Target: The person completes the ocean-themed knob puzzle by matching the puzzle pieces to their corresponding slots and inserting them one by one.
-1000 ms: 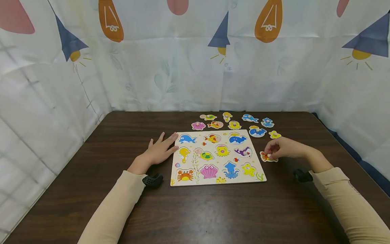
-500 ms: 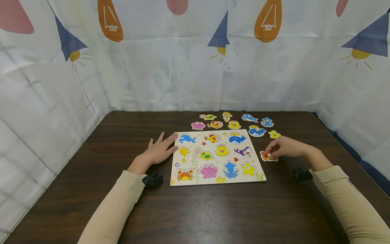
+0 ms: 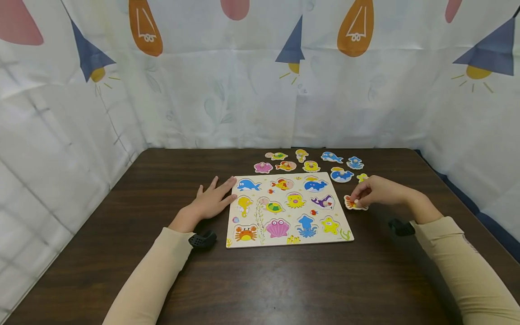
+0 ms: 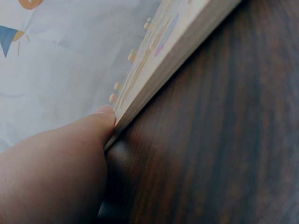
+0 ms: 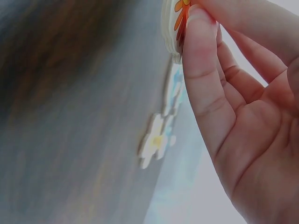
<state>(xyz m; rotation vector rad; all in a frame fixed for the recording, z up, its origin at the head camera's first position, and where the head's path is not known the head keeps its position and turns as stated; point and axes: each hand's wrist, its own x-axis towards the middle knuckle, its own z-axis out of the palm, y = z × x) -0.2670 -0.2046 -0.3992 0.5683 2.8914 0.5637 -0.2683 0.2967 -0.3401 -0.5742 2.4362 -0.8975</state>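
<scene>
A wooden sea-animal puzzle board (image 3: pixel 317 239) lies on the dark table (image 3: pixel 284 284). My left hand (image 3: pixel 225 192) lies flat with straight fingers against the board's left edge; in the left wrist view a fingertip (image 4: pixel 100 119) touches the board's edge (image 4: pixel 173 51). Just right of the board, my right hand (image 3: pixel 356 201) pinches the knob of an orange crab piece (image 3: pixel 351 204). The right wrist view shows the fingers (image 5: pixel 201 70) holding the orange piece (image 5: pixel 176 25) edge-on.
Several loose animal pieces lie beyond the board's far edge, among them a pink shell (image 3: pixel 262 167), a blue whale (image 3: pixel 341 175) and a yellow piece (image 3: pixel 362 177) close to my right hand. Patterned curtains (image 3: pixel 260 81) wall in the table on three sides.
My right hand has shifted slightly away from me with the orange piece in its pinch. The left hand has stayed put on the board's edge.
</scene>
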